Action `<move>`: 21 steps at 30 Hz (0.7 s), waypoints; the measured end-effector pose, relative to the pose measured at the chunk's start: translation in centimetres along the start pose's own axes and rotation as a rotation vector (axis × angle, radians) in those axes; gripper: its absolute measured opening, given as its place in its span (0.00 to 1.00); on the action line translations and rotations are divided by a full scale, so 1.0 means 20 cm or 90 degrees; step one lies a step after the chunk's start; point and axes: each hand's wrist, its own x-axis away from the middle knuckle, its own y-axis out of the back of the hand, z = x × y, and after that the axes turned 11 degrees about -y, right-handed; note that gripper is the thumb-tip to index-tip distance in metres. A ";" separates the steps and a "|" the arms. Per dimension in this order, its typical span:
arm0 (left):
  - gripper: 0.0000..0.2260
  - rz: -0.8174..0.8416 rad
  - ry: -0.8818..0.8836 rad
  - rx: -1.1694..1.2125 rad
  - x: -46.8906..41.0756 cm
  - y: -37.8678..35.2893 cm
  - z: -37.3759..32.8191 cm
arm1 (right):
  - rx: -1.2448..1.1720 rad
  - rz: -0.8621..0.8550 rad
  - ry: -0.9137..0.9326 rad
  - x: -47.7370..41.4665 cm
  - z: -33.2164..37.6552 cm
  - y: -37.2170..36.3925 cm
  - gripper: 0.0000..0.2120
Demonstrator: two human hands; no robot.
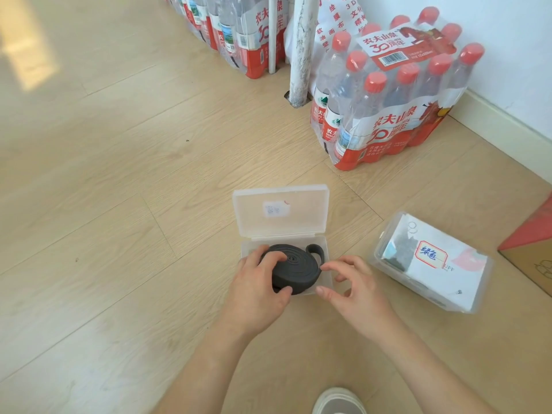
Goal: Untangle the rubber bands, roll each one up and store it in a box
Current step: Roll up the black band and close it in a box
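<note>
Near side of box (310, 222) base is hidden by left hand (258, 289) & rolled band (298, 271). Lid sticker (276, 209) txt can't be read. Carton (534, 252) is cut off at rt edge, shoe (339, 401) at btm.

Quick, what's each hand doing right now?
Left hand: grips the rolled black band at the clear box.
Right hand: open, holding nothing.

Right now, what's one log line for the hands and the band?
left hand: grips rolled band in box | right hand: beside box, holds nothing
</note>
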 end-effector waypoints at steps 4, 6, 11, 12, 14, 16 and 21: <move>0.27 -0.018 0.049 0.033 0.01 0.01 0.02 | 0.033 -0.054 0.004 -0.01 0.03 -0.04 0.12; 0.27 -0.008 0.034 -0.001 0.00 0.02 0.02 | 0.146 -0.126 0.060 -0.01 0.04 -0.05 0.13; 0.27 0.040 -0.009 -0.086 -0.02 0.03 0.05 | 0.248 -0.012 0.208 -0.01 0.12 -0.08 0.23; 0.27 0.040 -0.010 -0.093 -0.02 0.03 0.06 | 0.271 0.020 0.212 -0.03 0.13 -0.08 0.23; 0.26 0.036 -0.019 -0.104 -0.02 0.03 0.06 | 0.283 0.054 0.200 -0.06 0.15 -0.07 0.23; 0.24 0.030 -0.040 -0.105 -0.02 0.03 0.06 | 0.260 0.079 0.186 -0.08 0.16 -0.04 0.22; 0.21 0.077 -0.076 -0.110 -0.02 0.06 0.06 | 0.244 0.102 0.200 -0.08 0.15 -0.02 0.20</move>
